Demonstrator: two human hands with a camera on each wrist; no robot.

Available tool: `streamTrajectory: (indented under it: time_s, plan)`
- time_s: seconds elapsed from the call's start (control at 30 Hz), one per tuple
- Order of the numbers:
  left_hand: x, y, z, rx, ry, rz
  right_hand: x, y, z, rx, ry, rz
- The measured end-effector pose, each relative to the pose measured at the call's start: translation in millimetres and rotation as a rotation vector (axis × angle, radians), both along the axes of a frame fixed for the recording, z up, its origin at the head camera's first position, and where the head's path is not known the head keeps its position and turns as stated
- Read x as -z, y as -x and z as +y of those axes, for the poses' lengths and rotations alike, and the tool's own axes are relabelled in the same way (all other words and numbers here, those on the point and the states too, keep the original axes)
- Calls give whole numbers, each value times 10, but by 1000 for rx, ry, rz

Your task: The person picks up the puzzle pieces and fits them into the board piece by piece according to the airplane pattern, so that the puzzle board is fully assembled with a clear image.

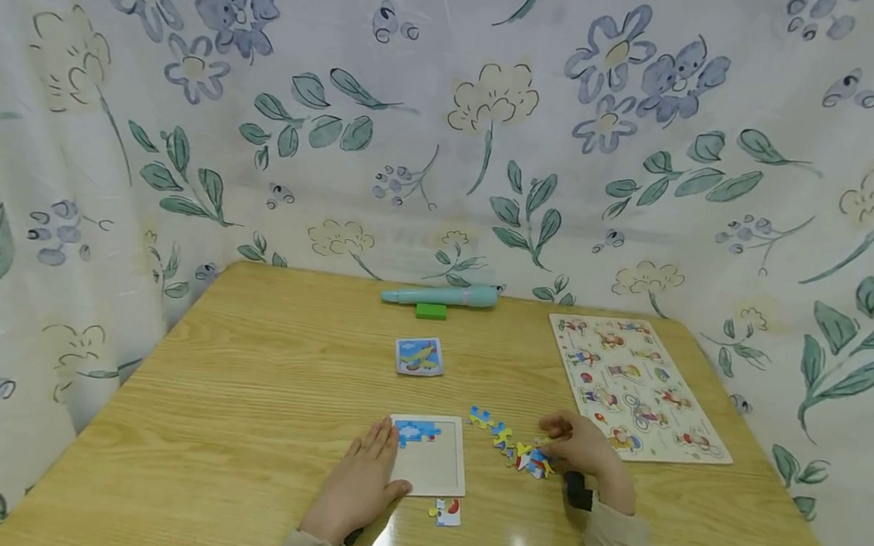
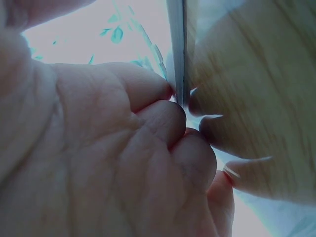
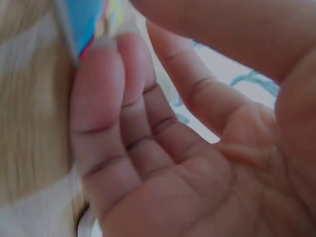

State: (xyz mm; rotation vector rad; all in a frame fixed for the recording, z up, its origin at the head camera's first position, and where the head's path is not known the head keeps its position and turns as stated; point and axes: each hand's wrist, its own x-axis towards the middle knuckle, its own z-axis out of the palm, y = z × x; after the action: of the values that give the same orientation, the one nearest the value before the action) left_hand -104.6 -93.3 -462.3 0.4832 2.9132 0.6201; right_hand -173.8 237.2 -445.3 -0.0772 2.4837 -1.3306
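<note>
My left hand (image 1: 356,483) lies with straight fingers along the left edge of a square wooden puzzle tray (image 1: 462,458), its thumb by the lower corner. In the left wrist view, the fingertips (image 2: 170,118) meet the tray's edge. Joined blue puzzle pieces (image 1: 414,430) fill the tray's upper left part. My right hand (image 1: 584,445) is over the right end of a trail of loose puzzle pieces (image 1: 502,433), fingers loosely bent. In the right wrist view, its fingertips (image 3: 98,74) are right at a blue and red piece (image 3: 83,22). Other pieces (image 1: 448,512) lie below the tray.
A square picture card (image 1: 419,356) with an airplane lies behind the tray. Farther back are a teal pen-like tube (image 1: 443,295) and a green block (image 1: 430,312). A large picture board (image 1: 640,386) lies at the right. A flowered curtain (image 1: 445,140) borders the wooden table (image 1: 266,363).
</note>
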Motion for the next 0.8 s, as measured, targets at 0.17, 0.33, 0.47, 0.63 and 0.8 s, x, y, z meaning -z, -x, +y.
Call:
streamTrajectory:
  time_s: [0.17, 0.33, 0.47, 0.63, 0.8]
  plan:
    - [-11, -8, -8, -8, -6, -11, 51, 35, -82, 93, -145, 105]
    - [-24, -8, 5, -2, -2, -17, 109, 95, -226, 138, -183, 182]
    - [-12, -10, 16, 2, 2, -28, 97, 82, -246, 98, -142, 130]
    - [-13, 1, 12, -3, 0, -10, 20, 66, -207, 30, -149, 125]
    - [-8, 3, -3, -3, 2, -10, -37, 74, -197, -1, -144, 138]
